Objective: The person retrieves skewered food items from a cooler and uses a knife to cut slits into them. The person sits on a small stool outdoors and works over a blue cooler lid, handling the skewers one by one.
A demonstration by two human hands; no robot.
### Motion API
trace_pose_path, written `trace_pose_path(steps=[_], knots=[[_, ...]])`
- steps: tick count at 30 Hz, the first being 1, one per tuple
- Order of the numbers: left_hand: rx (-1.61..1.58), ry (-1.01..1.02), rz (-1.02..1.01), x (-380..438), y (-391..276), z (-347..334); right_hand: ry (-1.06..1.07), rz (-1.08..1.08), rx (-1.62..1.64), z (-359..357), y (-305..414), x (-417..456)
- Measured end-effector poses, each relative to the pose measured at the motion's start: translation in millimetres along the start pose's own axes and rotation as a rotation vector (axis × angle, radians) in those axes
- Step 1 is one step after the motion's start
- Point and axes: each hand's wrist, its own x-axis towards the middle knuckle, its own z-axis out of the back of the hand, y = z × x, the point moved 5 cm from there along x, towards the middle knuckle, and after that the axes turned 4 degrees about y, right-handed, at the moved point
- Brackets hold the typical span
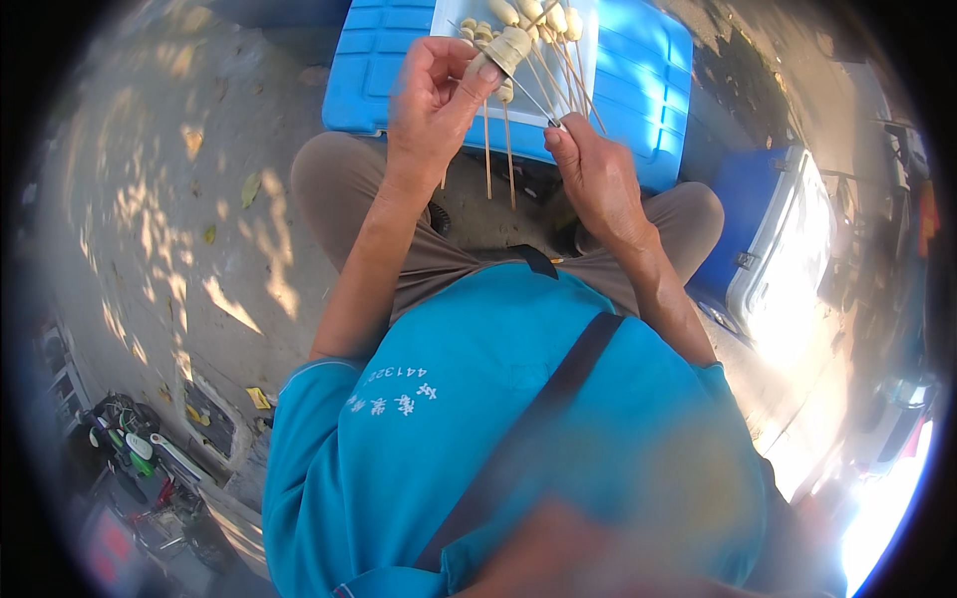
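Note:
Between the thumb and fingers of my left hand (441,97) is a pale, ridged piece of food (510,49), perhaps a cut vegetable or bean product. My right hand (591,164) grips the handle end of a thin metal blade or rod (532,99), whose far part meets the underside of that piece by my left thumb. Behind both hands a white tray (589,45) holds several pale pieces on wooden skewers (574,71). Two skewers (488,153) hang past the near edge, their points towards my lap. The tool's exact kind is unclear.
A blue plastic box lid (643,82) lies under the tray, just beyond my knees. At the right stands a blue cooler box (755,224) with a pale lid and latches. Parked bicycles or scooters (134,456) are at the lower left. Leaves lie on the sunlit pavement (224,247).

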Motion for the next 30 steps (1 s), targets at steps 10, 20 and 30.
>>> trace_pose_path(steps=[10,20,30], knots=[[-0.057,-0.068,-0.033,2.4,3.6,4.9,0.001,-0.009,0.01,-1.1,-2.8,-2.7],[-0.137,-0.072,0.02,3.3,-4.8,8.1,0.002,-0.022,0.004,2.0,-0.6,1.7],[-0.094,-0.043,-0.003,-1.5,-4.4,0.6,-0.014,0.0,0.017,0.5,0.4,-1.7]])
